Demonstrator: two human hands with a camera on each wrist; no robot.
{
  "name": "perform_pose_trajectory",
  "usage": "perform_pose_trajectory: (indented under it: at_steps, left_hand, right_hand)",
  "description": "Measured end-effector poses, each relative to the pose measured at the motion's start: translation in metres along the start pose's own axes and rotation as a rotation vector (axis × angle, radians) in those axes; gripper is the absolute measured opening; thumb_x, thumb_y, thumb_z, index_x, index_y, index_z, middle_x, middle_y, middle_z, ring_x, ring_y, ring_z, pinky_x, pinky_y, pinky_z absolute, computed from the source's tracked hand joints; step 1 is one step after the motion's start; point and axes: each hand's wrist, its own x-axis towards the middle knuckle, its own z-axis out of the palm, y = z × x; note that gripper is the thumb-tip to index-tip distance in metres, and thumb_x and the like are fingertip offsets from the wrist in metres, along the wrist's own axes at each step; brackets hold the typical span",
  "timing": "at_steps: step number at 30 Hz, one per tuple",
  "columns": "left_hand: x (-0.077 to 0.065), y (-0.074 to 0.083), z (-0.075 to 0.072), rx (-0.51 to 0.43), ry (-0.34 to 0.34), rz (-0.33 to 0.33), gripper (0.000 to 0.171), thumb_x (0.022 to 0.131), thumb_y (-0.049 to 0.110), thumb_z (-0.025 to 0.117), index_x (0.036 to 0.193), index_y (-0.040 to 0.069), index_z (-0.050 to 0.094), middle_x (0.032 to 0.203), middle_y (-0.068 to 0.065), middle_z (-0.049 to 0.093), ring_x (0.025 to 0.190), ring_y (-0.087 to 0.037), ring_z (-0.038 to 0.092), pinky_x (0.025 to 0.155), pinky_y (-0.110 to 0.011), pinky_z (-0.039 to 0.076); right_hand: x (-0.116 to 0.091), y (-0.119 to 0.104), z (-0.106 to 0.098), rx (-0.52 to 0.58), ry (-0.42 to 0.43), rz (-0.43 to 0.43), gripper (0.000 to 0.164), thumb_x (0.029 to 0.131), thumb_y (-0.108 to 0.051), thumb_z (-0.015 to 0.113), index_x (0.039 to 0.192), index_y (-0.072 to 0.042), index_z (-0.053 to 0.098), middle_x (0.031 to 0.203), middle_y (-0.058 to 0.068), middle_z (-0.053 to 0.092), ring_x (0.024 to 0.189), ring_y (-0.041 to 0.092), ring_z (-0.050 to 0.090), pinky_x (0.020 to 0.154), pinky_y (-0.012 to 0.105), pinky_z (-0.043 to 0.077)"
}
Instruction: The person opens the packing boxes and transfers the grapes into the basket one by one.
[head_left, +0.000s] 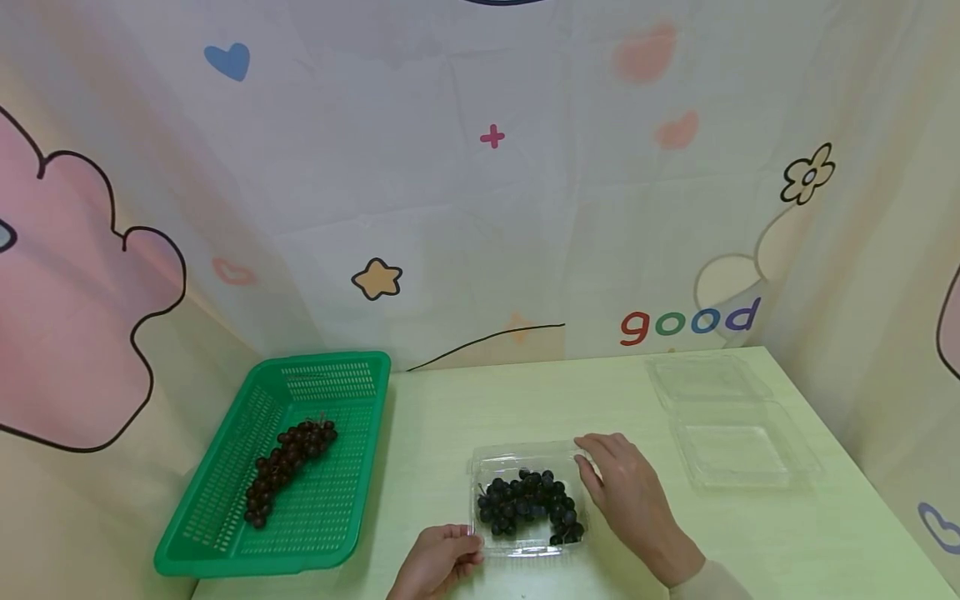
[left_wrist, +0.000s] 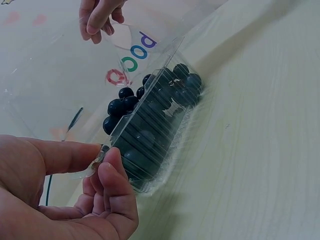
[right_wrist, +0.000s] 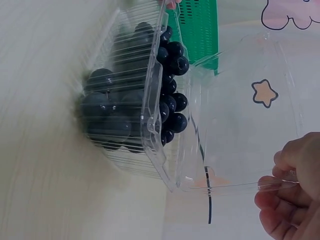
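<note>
A clear plastic clamshell box [head_left: 536,551] stands on the table with a bunch of dark grapes [head_left: 525,500] inside. My left hand [head_left: 441,557] pinches the box's near left corner at the rim between thumb and fingers. Its hinged lid [right_wrist: 240,115] is raised, as the right wrist view shows. My right hand [head_left: 630,500] holds the lid's edge, thumb and fingertips on either side of the thin plastic. In the left wrist view, several grapes [left_wrist: 120,107] show above the box rim.
On the left of the table stands a green slotted basket [head_left: 367,467], holding a bunch of reddish-brown grapes [head_left: 285,467]. Another clear clamshell box [head_left: 742,483] lies unfolded at the right. A printed curtain [head_left: 450,183] hangs behind the table [head_left: 510,400].
</note>
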Motion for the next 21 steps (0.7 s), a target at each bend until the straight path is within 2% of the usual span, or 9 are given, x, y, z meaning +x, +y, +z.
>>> perform_pose_trajectory:
  at_steps: [7,15,21]
  left_hand:
    - [-0.002,0.002,0.0,-0.007,0.007,-0.005,0.009,0.1,0.001,0.064,0.104,-0.006,0.064,0.086,-0.008,0.07,0.071,-0.009,0.063,0.063,-0.02,0.05]
    - [0.0,0.0,0.0,-0.01,0.003,0.009,0.004,0.099,0.0,0.064,0.098,-0.003,0.064,0.082,-0.006,0.069,0.069,-0.008,0.062,0.062,-0.019,0.049]
    - [-0.002,0.002,0.0,-0.007,0.004,0.001,0.004,0.099,0.001,0.064,0.099,-0.003,0.064,0.082,-0.006,0.069,0.069,-0.008,0.062,0.061,-0.019,0.049]
  right_hand:
    - [0.008,0.0,0.001,-0.002,0.0,0.038,0.021,0.083,0.002,0.081,0.103,0.002,0.075,0.096,0.011,0.074,0.081,0.024,0.064,0.063,0.037,0.055]
    - [0.015,0.001,0.004,0.001,0.0,0.096,0.022,0.082,0.004,0.082,0.103,0.001,0.076,0.096,0.012,0.074,0.079,0.024,0.065,0.059,0.036,0.055]
    - [0.022,0.003,0.006,0.003,-0.032,0.137,0.019,0.084,0.003,0.081,0.103,0.001,0.076,0.095,0.013,0.075,0.08,0.026,0.067,0.06,0.037,0.057]
